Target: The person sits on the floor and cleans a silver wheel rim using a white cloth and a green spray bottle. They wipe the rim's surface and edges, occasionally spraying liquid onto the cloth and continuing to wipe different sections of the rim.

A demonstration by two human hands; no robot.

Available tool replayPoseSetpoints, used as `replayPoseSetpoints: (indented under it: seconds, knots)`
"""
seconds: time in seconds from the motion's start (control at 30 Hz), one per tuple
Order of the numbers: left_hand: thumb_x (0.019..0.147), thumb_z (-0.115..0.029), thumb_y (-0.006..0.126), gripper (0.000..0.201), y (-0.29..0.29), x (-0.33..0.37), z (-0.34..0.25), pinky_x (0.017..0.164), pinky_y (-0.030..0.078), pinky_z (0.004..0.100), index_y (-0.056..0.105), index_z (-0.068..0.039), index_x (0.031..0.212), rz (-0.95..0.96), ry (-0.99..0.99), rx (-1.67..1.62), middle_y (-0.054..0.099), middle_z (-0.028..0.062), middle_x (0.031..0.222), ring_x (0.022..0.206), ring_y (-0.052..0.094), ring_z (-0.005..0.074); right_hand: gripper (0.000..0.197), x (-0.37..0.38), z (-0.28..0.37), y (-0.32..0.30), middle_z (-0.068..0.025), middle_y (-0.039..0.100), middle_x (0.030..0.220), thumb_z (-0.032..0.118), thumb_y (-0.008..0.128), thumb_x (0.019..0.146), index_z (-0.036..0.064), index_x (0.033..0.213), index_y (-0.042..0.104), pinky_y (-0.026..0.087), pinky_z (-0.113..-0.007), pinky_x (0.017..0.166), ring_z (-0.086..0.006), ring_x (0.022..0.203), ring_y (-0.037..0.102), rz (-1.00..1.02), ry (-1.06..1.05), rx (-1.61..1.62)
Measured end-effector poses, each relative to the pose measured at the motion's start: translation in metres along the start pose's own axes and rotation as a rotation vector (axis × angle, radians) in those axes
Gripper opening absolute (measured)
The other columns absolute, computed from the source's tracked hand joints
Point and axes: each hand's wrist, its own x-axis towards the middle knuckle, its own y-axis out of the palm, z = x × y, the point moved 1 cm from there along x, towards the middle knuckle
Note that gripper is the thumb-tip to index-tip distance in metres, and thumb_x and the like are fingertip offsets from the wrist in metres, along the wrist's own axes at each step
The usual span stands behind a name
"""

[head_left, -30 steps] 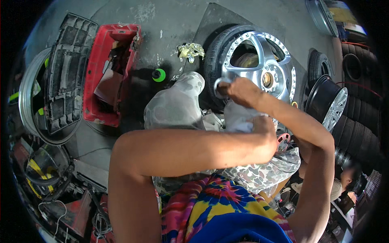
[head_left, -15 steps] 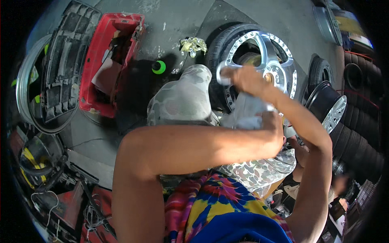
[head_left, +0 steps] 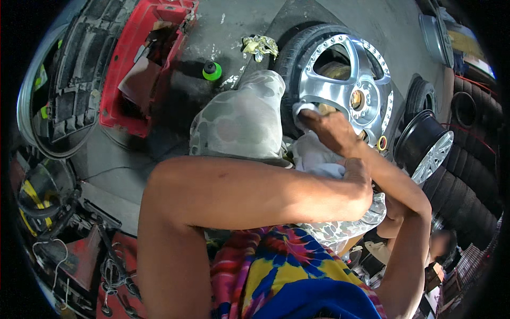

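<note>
A silver multi-spoke wheel [head_left: 361,77] with a black tyre [head_left: 289,74] lies on the floor in front of me. My right hand [head_left: 332,127] is closed on a white cloth [head_left: 311,149] and presses its bunched upper end against the near-left part of the rim. Lower down, my left hand [head_left: 358,173] has its fingers closed at the cloth's trailing end, beside my right wrist. Its fingertips are partly hidden. My left forearm crosses in front of my camouflage-covered knee [head_left: 241,125].
Left of the wheel are a green bottle with a black cap [head_left: 212,71], a crumpled yellowish wrapper [head_left: 260,47] and a red bin [head_left: 119,98] holding clutter. A black-and-silver wheel [head_left: 425,143] and stacked tyres [head_left: 467,175] stand right. Another person [head_left: 380,252] sits at lower right.
My right hand has come down and nearer along the rim with the cloth, and its motion blur is gone. My left hand stays at the cloth's lower end. The whole view has shifted slightly.
</note>
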Motion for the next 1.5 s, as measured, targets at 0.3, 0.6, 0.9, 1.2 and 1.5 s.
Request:
replayPoseSetpoints:
  seconds: [0.3,0.6,0.9,1.2,1.5]
  knots:
    - [0.063,-0.031,0.095,0.071,-0.005,0.024,0.084,0.095,0.059,0.0519,0.074,-0.008,0.126,-0.263,-0.717,-0.356,0.07,0.0143,0.13,0.121,0.067,0.0285,0.035,0.102,-0.189,0.008,-0.0206,0.076,0.113,0.022,0.064,0.088,0.0108,0.121,0.072,0.059,-0.049,0.093,-0.0399,0.104,0.074,0.054,0.522,0.269]
    - [0.07,-0.026,0.095,0.057,-0.028,0.062,0.147,0.092,0.061,0.0448,0.078,-0.014,0.123,-0.363,-0.777,-0.483,0.076,0.0048,0.123,0.118,0.072,0.0252,0.051,0.109,-0.278,0.045,-0.0214,0.074,0.123,0.026,0.073,0.085,0.0148,0.135,0.071,0.055,-0.045,0.102,-0.0399,0.117,0.07,-0.003,0.639,0.415]
    - [0.077,-0.021,0.088,0.036,-0.015,0.086,0.119,0.079,0.062,0.0411,0.08,-0.015,0.112,-0.585,-0.73,-0.54,0.077,0.0022,0.113,0.108,0.074,0.0243,0.042,0.097,-0.241,0.027,-0.0197,0.076,0.11,0.018,0.067,0.083,0.0127,0.125,0.073,0.059,-0.05,0.089,-0.0391,0.103,0.074,-0.035,0.437,0.217]
    - [0.087,-0.019,0.077,0.013,-0.004,0.2,0.097,0.078,0.06,0.0378,0.084,-0.019,0.097,-1.0,-0.448,-0.5,0.08,-0.0001,0.1,0.104,0.075,0.0219,0.041,-0.203,-0.299,0.17,-0.0143,0.075,0.113,0.03,0.067,0.093,0.0105,0.129,0.07,0.06,-0.039,0.081,-0.0266,0.095,0.075,0.447,0.755,0.507]
    - [0.092,-0.021,0.062,0.018,0.068,0.147,-0.052,0.094,0.049,0.0479,0.075,-0.008,0.09,-0.864,-0.355,-0.365,0.066,0.0115,0.104,0.102,0.061,0.029,0.041,-0.252,0.007,0.135,-0.0118,0.071,0.116,0.027,0.061,0.102,-0.0013,0.131,0.065,0.06,-0.03,0.073,-0.0176,0.09,0.071,0.085,1.546,1.847]
